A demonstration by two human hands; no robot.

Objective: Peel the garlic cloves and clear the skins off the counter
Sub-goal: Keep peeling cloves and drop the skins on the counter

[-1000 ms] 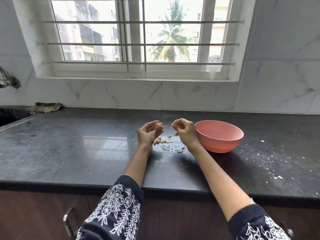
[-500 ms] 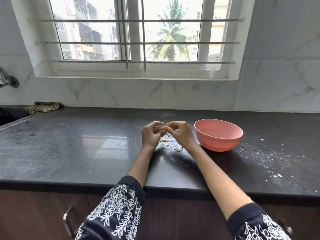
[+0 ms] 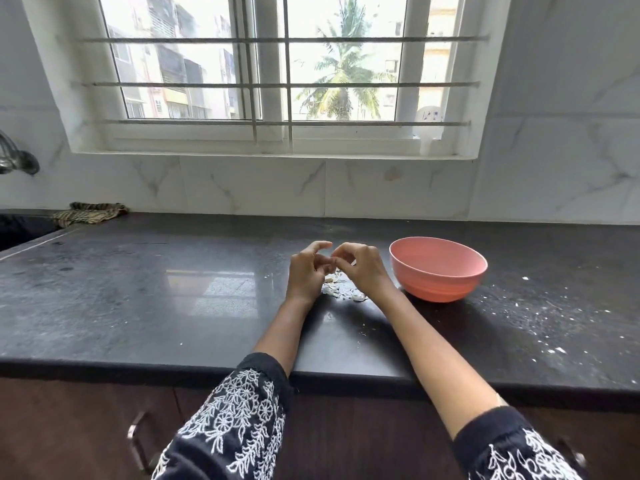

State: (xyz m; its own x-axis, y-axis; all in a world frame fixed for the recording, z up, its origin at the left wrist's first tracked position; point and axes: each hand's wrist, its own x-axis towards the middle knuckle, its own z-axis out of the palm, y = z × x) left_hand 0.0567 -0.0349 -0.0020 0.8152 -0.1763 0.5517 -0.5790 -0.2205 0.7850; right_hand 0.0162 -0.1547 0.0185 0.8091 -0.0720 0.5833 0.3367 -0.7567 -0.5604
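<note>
Pink bowl (image 3: 438,271), black counter (image 3: 138,299), navy white-embroidered sleeves (image 3: 235,427)

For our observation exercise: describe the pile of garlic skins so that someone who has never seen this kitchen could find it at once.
Start at the barred window and drop to the dark counter below it. Left of the pink bowl, just under the two hands, lies the skin pile. It is one dense pale heap, unlike the thin white flecks scattered right of the bowl.
</note>
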